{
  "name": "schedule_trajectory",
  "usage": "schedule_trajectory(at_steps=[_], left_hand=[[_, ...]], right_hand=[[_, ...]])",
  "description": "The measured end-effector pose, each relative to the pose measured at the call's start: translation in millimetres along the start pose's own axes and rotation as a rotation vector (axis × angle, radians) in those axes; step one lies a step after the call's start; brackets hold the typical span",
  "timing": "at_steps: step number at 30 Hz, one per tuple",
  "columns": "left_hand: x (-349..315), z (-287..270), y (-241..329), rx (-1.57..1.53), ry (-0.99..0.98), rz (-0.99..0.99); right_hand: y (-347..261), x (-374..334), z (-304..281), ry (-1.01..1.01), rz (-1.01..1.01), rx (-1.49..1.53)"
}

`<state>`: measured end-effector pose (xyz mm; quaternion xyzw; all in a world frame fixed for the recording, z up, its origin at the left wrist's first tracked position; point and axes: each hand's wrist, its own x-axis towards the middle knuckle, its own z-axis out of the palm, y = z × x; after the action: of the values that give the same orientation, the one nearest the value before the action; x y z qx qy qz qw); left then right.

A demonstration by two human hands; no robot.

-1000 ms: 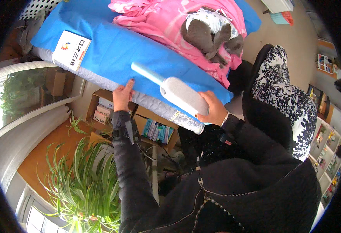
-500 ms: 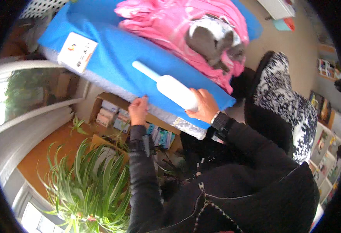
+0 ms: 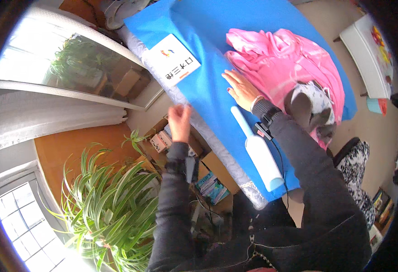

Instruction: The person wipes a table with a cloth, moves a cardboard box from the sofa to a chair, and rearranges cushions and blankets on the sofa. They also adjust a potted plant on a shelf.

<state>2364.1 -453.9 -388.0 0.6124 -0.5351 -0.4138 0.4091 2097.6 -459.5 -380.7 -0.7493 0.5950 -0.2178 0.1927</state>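
Note:
My right hand (image 3: 243,90) lies flat on a blue cloth (image 3: 217,59), fingers stretched out, holding nothing. Near its wrist, a white tool with a rounded body and pale blue handle (image 3: 263,163), like a covered lint roller, rests on the cloth. My left hand (image 3: 179,122) is curled into a loose fist beside the cloth's near-left edge, seemingly apart from it, with nothing visible in the fingers. Beyond the right hand lies a rumpled pink fleece-like cloth (image 3: 280,59). On it sits a dark grey shape with white patterned fabric (image 3: 314,99); its kind is unclear.
A white printed card (image 3: 174,59) lies at the left edge of the blue cloth. Below left stand a large spider plant (image 3: 108,199) and a shelf with boxes and books (image 3: 212,186). A window pane (image 3: 85,68) is at upper left, a white cabinet (image 3: 366,56) at right.
My right hand has let go of the white tool, which now lies on the blue cloth, and has moved forward onto the cloth. The left hand has come off the cloth's edge. The view has shifted.

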Motion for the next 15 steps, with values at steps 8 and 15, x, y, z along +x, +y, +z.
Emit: schedule_trajectory(at_steps=[8, 15], left_hand=[[174, 1, 2, -0.233, 0.009, -0.371], [165, 9, 27, -0.689, 0.233, -0.162]], right_hand=[[3, 27, 30, -0.015, -0.161, -0.340], [2, 28, 26, -0.080, -0.149, -0.320]])
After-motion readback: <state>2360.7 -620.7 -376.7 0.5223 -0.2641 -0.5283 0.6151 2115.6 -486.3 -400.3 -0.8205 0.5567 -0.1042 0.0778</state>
